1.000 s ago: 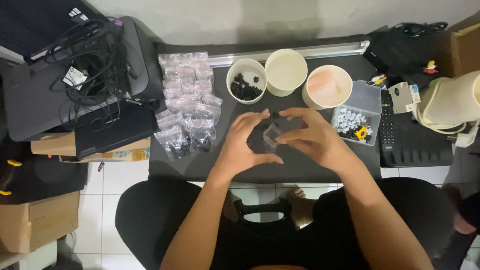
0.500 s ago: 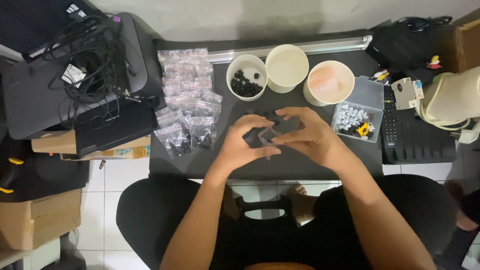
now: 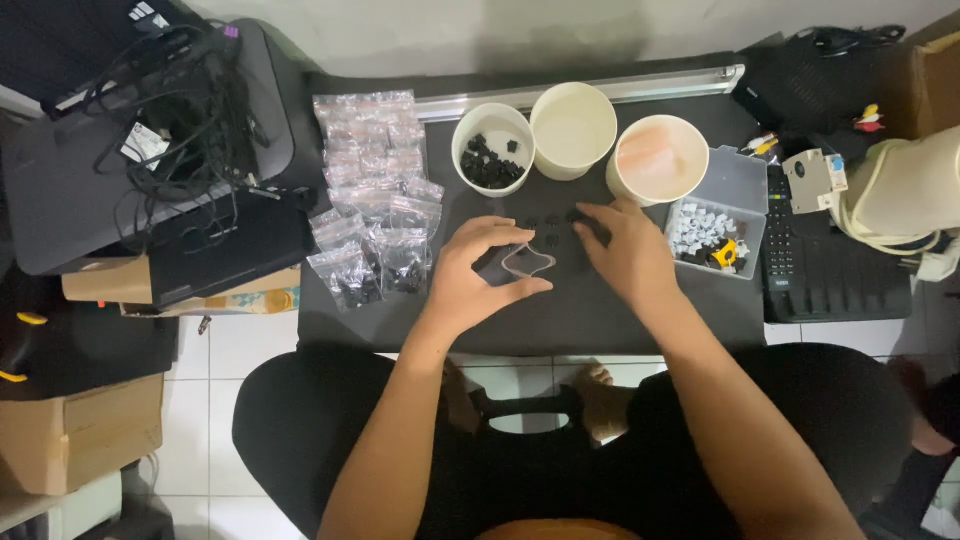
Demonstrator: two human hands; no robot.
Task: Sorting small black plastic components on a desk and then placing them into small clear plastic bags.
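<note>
Single head-worn view, looked steeply down from above the seated person, dark desk (image 3: 540, 330) across frame middle, lap and tiled floor below, moderately near

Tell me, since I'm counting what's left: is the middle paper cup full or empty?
Empty. The middle cup stands upright, showing only its bare pale inside, while the left cup holds small black pieces.

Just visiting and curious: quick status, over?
Left hand holds small clear bag open. Right hand fingers on small black parts on the mat. Nothing blocking.
</note>
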